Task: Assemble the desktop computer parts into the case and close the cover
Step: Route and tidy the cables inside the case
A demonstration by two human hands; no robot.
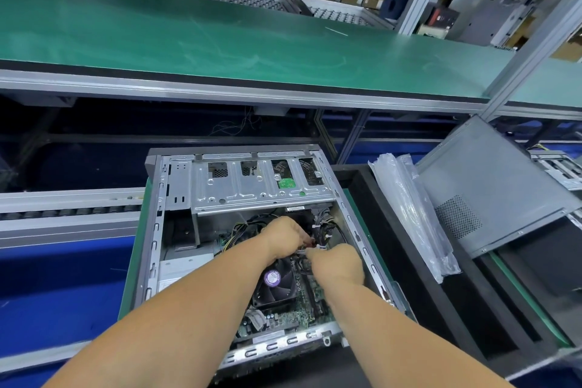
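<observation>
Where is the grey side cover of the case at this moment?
In the head view the side cover is off the case, leaning tilted to the right of it, just beyond the clear plastic bags.

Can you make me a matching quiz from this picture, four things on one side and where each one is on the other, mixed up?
Things:
1. CPU fan
2. side cover
3. plastic bags
4. drive cage

Places:
A. far end of the open case
B. between the case and the cover
C. leaning, right of the case
D. on the motherboard, under the forearms

Pairs: 1-D, 2-C, 3-B, 4-A
</observation>
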